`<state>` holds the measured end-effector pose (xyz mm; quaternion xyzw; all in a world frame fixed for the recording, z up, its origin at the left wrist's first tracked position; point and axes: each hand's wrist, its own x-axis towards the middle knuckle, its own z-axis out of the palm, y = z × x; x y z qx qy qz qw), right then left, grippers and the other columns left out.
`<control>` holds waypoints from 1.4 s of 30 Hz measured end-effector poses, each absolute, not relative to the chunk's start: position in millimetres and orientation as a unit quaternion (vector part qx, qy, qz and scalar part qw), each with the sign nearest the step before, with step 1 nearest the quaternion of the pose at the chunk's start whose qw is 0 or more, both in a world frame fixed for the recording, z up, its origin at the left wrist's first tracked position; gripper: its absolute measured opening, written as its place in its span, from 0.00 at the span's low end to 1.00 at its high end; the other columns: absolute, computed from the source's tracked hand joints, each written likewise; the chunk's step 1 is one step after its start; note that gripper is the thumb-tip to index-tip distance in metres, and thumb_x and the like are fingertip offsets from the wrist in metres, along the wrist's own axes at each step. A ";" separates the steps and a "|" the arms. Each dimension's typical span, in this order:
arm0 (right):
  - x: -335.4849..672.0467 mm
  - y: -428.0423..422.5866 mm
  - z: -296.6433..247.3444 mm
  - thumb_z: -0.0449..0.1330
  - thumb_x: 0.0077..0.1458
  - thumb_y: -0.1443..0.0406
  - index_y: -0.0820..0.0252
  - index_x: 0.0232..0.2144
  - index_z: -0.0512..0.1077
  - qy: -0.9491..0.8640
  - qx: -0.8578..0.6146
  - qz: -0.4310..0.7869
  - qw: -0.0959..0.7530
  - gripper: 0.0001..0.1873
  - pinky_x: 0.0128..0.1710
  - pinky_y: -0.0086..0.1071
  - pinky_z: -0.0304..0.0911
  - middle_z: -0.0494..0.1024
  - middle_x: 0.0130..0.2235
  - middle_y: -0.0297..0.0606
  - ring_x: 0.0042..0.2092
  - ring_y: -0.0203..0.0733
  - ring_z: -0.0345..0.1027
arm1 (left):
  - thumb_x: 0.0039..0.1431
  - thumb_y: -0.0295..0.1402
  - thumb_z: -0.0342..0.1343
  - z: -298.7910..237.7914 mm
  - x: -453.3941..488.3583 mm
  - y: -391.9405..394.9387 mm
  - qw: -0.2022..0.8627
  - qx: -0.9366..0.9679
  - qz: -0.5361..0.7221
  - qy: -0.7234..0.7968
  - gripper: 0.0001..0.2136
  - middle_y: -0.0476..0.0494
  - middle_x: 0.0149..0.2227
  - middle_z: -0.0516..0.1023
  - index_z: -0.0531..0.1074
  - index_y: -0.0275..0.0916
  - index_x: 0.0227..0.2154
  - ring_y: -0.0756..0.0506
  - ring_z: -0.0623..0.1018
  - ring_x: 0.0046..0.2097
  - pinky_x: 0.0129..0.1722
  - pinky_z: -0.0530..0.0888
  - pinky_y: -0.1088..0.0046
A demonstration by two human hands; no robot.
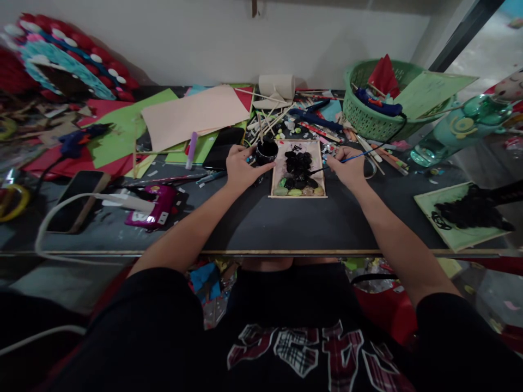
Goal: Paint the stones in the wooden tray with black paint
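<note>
A small wooden panel (pixel 316 155) lies flat on the dark table, covered with black-painted stones and a few green ones along its near edge. My right hand (pixel 347 166) is closed on a thin blue-handled paintbrush (pixel 359 156) whose tip reaches the black stones. My left hand (pixel 242 166) rests to the left of the panel, fingers curled against a small black paint pot (pixel 266 152) that stands upright at the panel's top left corner.
A green basket (pixel 368 117) with a glue gun stands back right, and a teal bottle (pixel 461 128) lies at the right. Coloured paper sheets (pixel 192 117), sticks, a phone (pixel 223 148) and another phone (pixel 75 198) crowd the left. A green board (pixel 460 209) with black pieces sits near right.
</note>
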<state>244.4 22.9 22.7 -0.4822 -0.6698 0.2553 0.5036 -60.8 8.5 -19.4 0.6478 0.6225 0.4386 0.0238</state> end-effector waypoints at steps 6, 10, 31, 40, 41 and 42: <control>242.0 20.3 27.3 0.64 0.43 0.74 0.56 0.11 0.56 -0.666 -0.493 0.247 0.503 0.21 0.26 0.33 0.51 0.60 0.16 0.27 0.22 0.30 0.51 | 0.38 0.67 0.64 -19.1 -61.4 9.1 0.022 0.651 0.435 0.622 0.35 0.43 0.32 0.71 0.79 0.41 0.38 0.39 0.74 0.41 0.44 0.75 0.60; 238.9 18.9 28.3 0.65 0.50 0.64 0.56 0.14 0.59 -0.669 -0.463 0.272 0.513 0.20 0.26 0.31 0.54 0.64 0.17 0.28 0.23 0.31 0.55 | 0.39 0.67 0.65 -19.7 -61.9 9.9 0.023 0.651 0.431 0.624 0.35 0.44 0.33 0.70 0.78 0.41 0.39 0.39 0.74 0.41 0.45 0.75 0.60; 229.0 -0.2 36.6 0.63 0.48 0.69 0.56 0.13 0.57 -0.769 -0.438 0.202 0.419 0.20 0.30 0.33 0.58 0.62 0.19 0.28 0.23 0.31 0.53 | 0.36 0.67 0.66 -14.6 -59.9 7.4 0.061 0.639 0.429 0.635 0.36 0.43 0.33 0.70 0.78 0.38 0.38 0.37 0.73 0.43 0.48 0.74 0.57; 227.9 0.6 35.6 0.62 0.47 0.72 0.56 0.13 0.55 -0.776 -0.418 0.193 0.431 0.21 0.27 0.32 0.55 0.59 0.18 0.26 0.21 0.30 0.51 | 0.40 0.65 0.65 -17.0 -62.1 8.6 0.050 0.651 0.405 0.640 0.34 0.43 0.34 0.69 0.77 0.39 0.39 0.37 0.73 0.44 0.48 0.73 0.58; 227.4 0.2 35.3 0.61 0.46 0.73 0.56 0.12 0.54 -0.775 -0.419 0.192 0.432 0.22 0.26 0.32 0.55 0.58 0.17 0.26 0.21 0.29 0.51 | 0.40 0.65 0.65 -17.2 -62.4 8.8 0.050 0.651 0.403 0.641 0.34 0.43 0.34 0.69 0.77 0.39 0.39 0.37 0.73 0.44 0.48 0.73 0.58; 226.7 -0.2 35.0 0.61 0.46 0.73 0.56 0.12 0.53 -0.770 -0.422 0.192 0.438 0.22 0.26 0.32 0.54 0.59 0.17 0.26 0.21 0.29 0.50 | 0.40 0.64 0.66 -17.4 -62.6 8.9 0.049 0.651 0.402 0.641 0.34 0.43 0.34 0.69 0.77 0.39 0.39 0.37 0.73 0.44 0.48 0.73 0.58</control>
